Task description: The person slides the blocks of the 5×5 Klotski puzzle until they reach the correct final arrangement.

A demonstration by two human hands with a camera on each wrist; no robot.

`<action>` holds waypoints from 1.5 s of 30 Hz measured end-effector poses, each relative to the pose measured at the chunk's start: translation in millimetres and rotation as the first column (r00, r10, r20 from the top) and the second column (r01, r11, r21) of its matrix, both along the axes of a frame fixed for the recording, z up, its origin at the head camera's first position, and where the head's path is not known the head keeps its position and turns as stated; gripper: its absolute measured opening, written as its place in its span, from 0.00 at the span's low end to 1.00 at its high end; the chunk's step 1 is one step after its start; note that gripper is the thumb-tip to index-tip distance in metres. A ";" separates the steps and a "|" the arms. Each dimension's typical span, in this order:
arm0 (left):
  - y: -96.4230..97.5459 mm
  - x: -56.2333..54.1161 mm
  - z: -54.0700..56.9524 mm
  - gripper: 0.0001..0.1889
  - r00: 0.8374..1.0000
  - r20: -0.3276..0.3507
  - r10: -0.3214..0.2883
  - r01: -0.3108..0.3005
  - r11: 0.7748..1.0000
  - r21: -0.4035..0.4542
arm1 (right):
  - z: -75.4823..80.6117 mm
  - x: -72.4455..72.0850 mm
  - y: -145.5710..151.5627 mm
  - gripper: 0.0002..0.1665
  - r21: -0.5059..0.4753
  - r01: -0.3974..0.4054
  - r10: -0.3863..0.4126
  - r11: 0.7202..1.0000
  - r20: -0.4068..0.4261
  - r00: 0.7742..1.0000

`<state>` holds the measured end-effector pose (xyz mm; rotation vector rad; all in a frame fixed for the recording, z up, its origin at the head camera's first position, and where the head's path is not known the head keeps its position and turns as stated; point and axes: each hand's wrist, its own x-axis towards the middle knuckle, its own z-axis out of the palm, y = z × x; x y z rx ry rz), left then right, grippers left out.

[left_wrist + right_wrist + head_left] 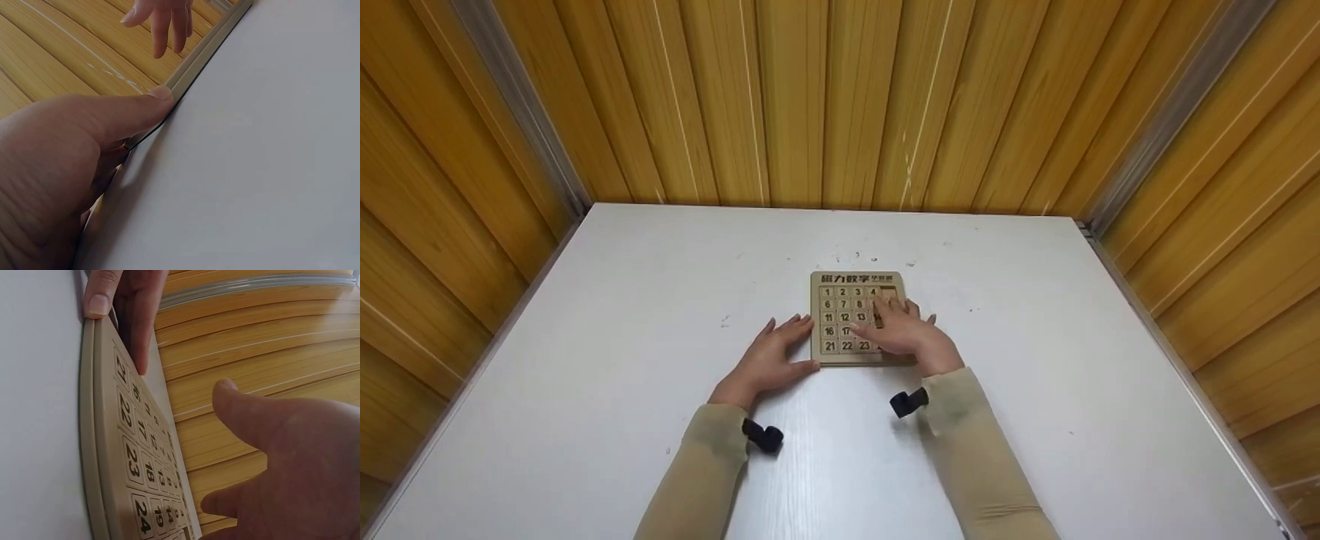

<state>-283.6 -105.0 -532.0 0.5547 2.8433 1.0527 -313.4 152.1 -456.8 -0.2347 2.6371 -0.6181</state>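
A wooden number slide puzzle (844,358) lies flat, its tiles bearing printed numbers in rows. A darker recess (888,291) shows in its top row beside tile 4. My left hand (771,358) rests against the puzzle's near-left corner: the thumb touches the near edge and the straight fingers lie along the left side. Over the right-hand columns is my right hand (904,332), fingers stretched forward and thumb spread toward tile 17. It hides several tiles, and whether its fingertips touch one is unclear. In the right wrist view, tile 24 (142,516) shows below that hand.
The puzzle stands on a white table (585,360) with small marks on its surface. Yellow wood-patterned panels (840,105) enclose the back and both sides. Each sleeve cuff carries a small black camera, one of them on the left wrist (765,436).
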 end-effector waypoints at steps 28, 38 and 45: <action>-0.2 -1.1 -0.1 0.42 1.000 -0.008 -0.006 0.006 1.000 -0.007 | -20.9 -12.1 -1.8 0.56 0.008 0.044 -0.043 0.999 -0.075 0.996; 0.5 0.1 1.0 0.42 1.000 -0.006 -0.004 0.004 1.000 -0.003 | -12.6 -3.8 8.1 0.55 -0.011 -0.003 0.002 1.000 -0.059 0.998; 0.9 0.5 0.0 0.41 1.000 -0.012 -0.010 0.010 1.000 0.008 | -16.0 23.2 22.9 0.55 0.005 -0.074 0.074 0.997 -0.067 0.995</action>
